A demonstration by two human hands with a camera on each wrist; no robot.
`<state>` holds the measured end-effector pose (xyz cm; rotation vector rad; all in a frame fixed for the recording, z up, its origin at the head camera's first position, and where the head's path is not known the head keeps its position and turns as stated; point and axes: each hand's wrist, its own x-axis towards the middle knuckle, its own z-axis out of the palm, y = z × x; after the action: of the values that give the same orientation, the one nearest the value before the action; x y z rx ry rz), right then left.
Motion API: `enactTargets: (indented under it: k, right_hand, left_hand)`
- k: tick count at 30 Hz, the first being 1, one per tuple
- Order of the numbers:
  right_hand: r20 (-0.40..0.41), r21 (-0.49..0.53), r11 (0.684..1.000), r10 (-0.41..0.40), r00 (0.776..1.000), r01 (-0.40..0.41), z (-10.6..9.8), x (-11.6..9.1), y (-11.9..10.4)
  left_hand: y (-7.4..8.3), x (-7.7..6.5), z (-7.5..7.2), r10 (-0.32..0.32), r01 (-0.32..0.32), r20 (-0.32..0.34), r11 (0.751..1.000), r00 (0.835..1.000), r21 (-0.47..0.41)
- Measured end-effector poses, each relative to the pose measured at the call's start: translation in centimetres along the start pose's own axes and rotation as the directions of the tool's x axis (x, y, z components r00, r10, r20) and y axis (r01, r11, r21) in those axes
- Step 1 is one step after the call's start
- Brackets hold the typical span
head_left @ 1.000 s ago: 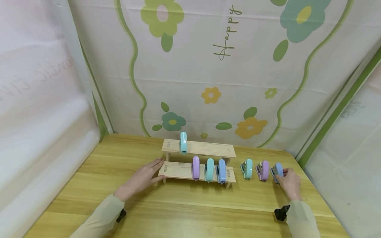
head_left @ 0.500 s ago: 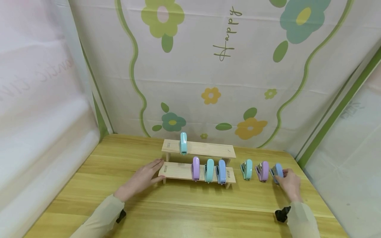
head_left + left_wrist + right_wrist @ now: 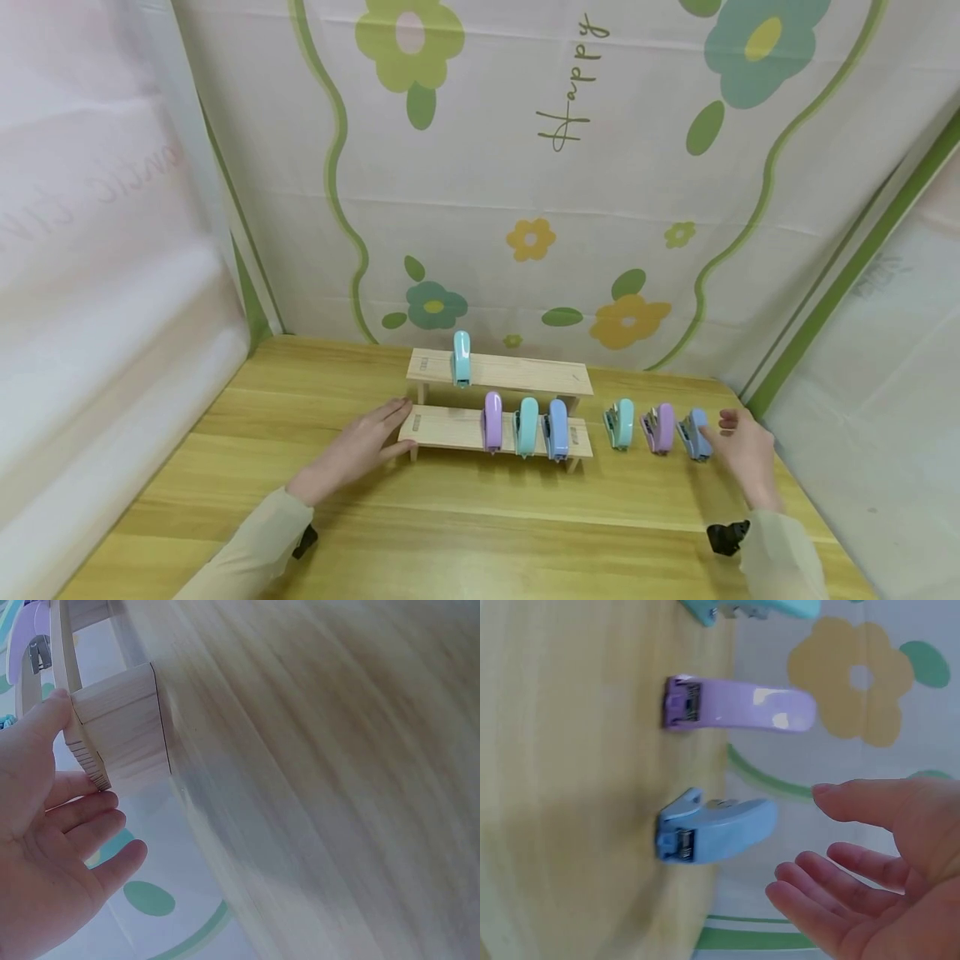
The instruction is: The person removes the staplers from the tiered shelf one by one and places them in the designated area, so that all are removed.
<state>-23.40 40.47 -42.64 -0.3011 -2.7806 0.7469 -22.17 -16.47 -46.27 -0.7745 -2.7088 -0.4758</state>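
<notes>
Upper shelf, head view: on the upper shelf [image 3: 525, 372], an aqua stapler [image 3: 461, 358] stands toward 9 o'clock.
Lower shelf, head view: on the lower shelf [image 3: 446, 427], a lilac stapler [image 3: 492, 421], mint stapler [image 3: 527, 427] and blue stapler [image 3: 557, 429] stand toward 3 o'clock, near ends at the front edge; a jolt could tip one off.
Table, head view: on the table [image 3: 487, 533], at 3 o'clock from the lower shelf, stand the tabletop mint stapler [image 3: 619, 423], tabletop lilac stapler [image 3: 659, 429] and tabletop blue stapler [image 3: 697, 435]; narrow gaps mean one knocked over might catch its neighbour.
Left hand, left wrist view: the left hand [image 3: 56, 817], at 8 o'clock, lies relaxed, thumb and index against the lower shelf's end above its leg [image 3: 127, 724]; how firmly they press cannot be told. A careless push could shift the rack and unsettle what it bears.
Right hand, right wrist view: the right hand [image 3: 885, 870], at 4 o'clock, grasps nothing, fingers apart from the tabletop blue stapler toward 10 o'clock (the thumb overlaps its casing in the head view). A stray thumb swing could topple it.
</notes>
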Motion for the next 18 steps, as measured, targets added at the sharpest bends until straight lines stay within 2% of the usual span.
enactTargets:
  k: [8,13,18]
  right_hand:
    - [-0.005,0.005,0.994,-0.109,0.994,0.109,-0.9,-1.2,-4.2]
    - [-0.05,-0.009,0.977,-0.211,0.976,0.211,-0.7,-1.8,-6.4]
    - [-0.048,0.009,0.966,-0.26,0.965,0.26,-0.3,-2.2,-8.5]
  left_hand:
    - [0.0,0.0,0.1,0.008,-0.008,0.001,1.0,1.0,-0.003]
    - [0.0,0.0,0.0,0.009,-0.009,0.008,1.0,1.0,-0.009]
    - [-0.1,-0.1,0.1,0.007,-0.007,0.003,1.0,1.0,-0.008]
